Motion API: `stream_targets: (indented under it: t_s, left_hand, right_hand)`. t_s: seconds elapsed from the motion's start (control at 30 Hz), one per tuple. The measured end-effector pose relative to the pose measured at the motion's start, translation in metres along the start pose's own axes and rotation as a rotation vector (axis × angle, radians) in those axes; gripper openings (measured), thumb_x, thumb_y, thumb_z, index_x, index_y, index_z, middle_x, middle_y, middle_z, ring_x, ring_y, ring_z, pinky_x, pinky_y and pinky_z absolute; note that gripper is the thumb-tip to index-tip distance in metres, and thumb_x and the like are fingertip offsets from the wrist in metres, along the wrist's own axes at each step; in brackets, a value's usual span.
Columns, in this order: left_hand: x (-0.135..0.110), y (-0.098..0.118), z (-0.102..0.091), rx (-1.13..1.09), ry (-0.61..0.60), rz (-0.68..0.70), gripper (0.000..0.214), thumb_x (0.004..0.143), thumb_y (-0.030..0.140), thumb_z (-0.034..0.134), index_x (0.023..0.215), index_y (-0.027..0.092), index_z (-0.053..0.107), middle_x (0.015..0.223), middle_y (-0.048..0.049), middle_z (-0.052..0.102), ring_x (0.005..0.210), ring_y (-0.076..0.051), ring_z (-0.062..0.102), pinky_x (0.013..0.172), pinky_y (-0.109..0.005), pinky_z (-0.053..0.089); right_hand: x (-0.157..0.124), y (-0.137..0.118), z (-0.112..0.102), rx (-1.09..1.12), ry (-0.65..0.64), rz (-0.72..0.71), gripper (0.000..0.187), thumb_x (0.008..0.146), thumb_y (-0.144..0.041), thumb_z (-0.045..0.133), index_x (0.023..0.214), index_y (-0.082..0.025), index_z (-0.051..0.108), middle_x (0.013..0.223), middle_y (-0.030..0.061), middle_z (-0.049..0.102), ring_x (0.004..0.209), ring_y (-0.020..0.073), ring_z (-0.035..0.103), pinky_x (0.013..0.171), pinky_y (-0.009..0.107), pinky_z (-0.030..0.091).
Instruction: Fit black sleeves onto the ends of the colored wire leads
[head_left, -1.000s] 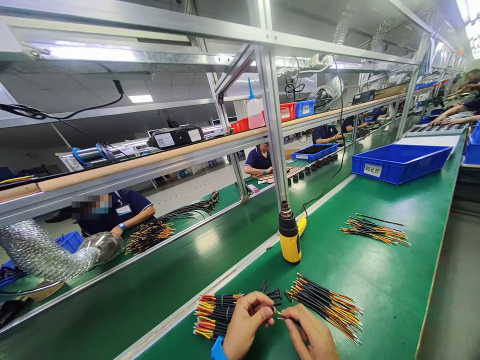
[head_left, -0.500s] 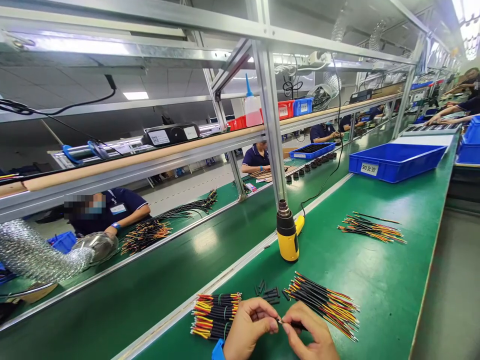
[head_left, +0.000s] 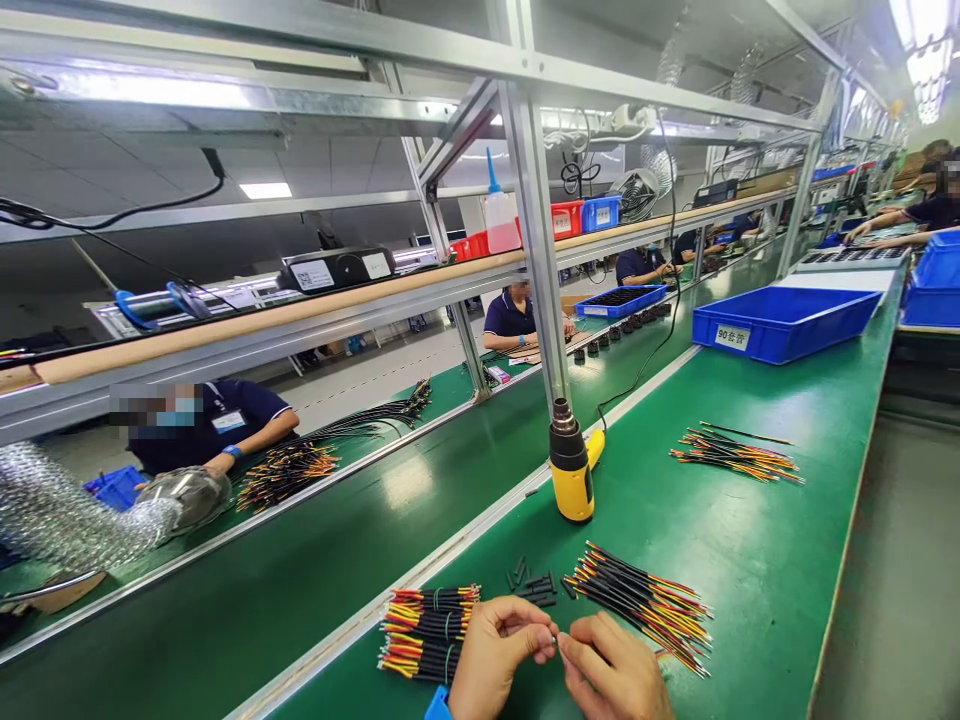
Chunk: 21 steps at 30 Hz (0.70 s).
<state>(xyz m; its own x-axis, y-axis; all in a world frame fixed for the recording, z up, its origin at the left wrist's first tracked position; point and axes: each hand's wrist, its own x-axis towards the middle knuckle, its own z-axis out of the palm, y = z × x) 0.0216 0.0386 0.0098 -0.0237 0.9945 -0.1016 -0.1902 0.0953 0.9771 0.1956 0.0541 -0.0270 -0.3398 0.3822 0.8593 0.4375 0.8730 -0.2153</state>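
Pinching thin wire (head_left: 558,640), left hand (head_left: 495,645), right hand (head_left: 611,670)

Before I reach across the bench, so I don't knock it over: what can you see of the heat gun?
The heat gun stands on its base on the green bench, metal nozzle up, black barrel over a yellow body, yellow handle angled back. A black cord leaves the handle rearward.

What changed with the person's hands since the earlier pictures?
The left hand has moved right, its fingers now close to the right hand at a small piece, hard to make out. The yellow heat gun, wire bundles and small black pieces stayed put.
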Motion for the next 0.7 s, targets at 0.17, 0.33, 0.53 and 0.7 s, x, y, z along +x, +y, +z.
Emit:
stream_targets:
  t_s: [0.17, 0.33, 0.53, 0.7]
  left_hand:
    - [-0.007, 0.005, 0.002, 0.192, 0.063, 0.103, 0.003, 0.066, 0.023, 0.084, 0.067, 0.021, 0.082, 0.068, -0.0033, 0.079, 0.064, -0.016, 0.067, 0.064, -0.022, 0.052]
    - [-0.013, 0.010, 0.002, 0.474, 0.045, 0.277, 0.010, 0.076, 0.021, 0.077, 0.073, 0.026, 0.084, 0.077, -0.0032, 0.082, 0.076, -0.019, 0.072, 0.074, -0.024, 0.052]
    - [-0.013, 0.015, -0.002, 0.357, -0.112, 0.116, 0.013, 0.069, 0.022, 0.081, 0.081, 0.026, 0.086, 0.086, -0.0074, 0.083, 0.083, -0.024, 0.075, 0.072, -0.026, 0.055]
    - [-0.014, 0.023, -0.002, 0.611, -0.181, 0.203, 0.018, 0.076, 0.015, 0.076, 0.084, 0.026, 0.086, 0.075, -0.0068, 0.082, 0.071, -0.022, 0.072, 0.067, -0.027, 0.050]
  right_hand:
    - [-0.007, 0.001, 0.005, 0.199, -0.018, 0.150, 0.016, 0.100, -0.011, 0.050, 0.108, -0.019, 0.062, 0.086, 0.0067, 0.071, 0.075, 0.0176, 0.070, 0.065, 0.025, 0.057]
    - [-0.006, 0.002, 0.007, 0.358, 0.032, 0.221, 0.015, 0.104, -0.019, 0.051, 0.107, -0.023, 0.064, 0.084, 0.0035, 0.072, 0.072, 0.0154, 0.070, 0.065, 0.022, 0.057]
    - [-0.024, 0.008, 0.020, 0.670, -0.017, 0.593, 0.022, 0.097, -0.042, 0.065, 0.089, -0.022, 0.064, 0.068, -0.0020, 0.069, 0.054, 0.0118, 0.066, 0.051, 0.017, 0.051]
    - [-0.023, 0.007, 0.018, 0.879, -0.272, 0.741, 0.034, 0.096, -0.054, 0.059, 0.087, -0.021, 0.059, 0.070, 0.0010, 0.073, 0.054, 0.0131, 0.065, 0.052, 0.021, 0.048]
